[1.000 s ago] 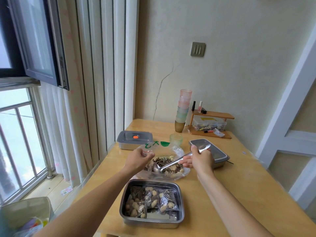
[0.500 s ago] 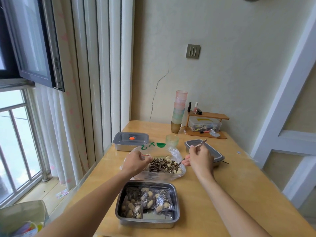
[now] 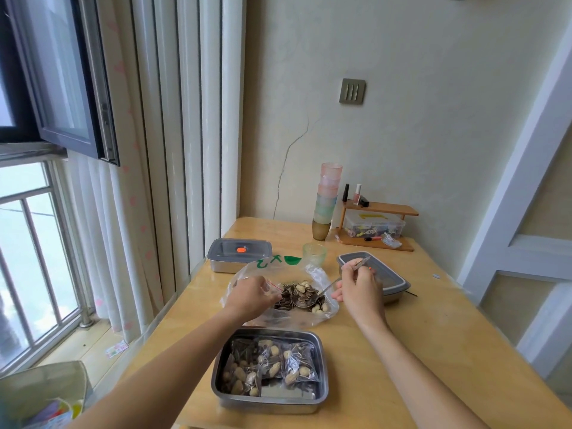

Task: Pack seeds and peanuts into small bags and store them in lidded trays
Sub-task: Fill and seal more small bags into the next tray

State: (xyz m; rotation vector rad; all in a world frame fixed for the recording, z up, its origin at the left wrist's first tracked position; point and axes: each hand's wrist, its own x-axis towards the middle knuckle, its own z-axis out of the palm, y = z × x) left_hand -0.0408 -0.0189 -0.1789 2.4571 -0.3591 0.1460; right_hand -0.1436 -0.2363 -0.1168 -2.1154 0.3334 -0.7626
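A big clear plastic bag [image 3: 322, 315] lies open in the middle of the wooden table [image 3: 433, 335], heaped with sunflower seeds and peanuts [image 3: 295, 292]. The left hand [image 3: 247, 297] reaches over the bag's left edge, fingers curled and pinching a small zip bag [image 3: 273, 287] with a red strip. The right hand [image 3: 360, 287], at the bag's right edge, grips a metal spoon [image 3: 328, 287] whose bowl is sunk in the heap. Just in front of the bag, nearest the person, sits an open steel tray [image 3: 269, 404] holding filled small bags [image 3: 288, 363]. Behind the bag to the left stands a lidded tray [image 3: 238, 257] with an orange dot. Another lidded tray [image 3: 388, 281] sits right of the bag, partly behind the right hand.
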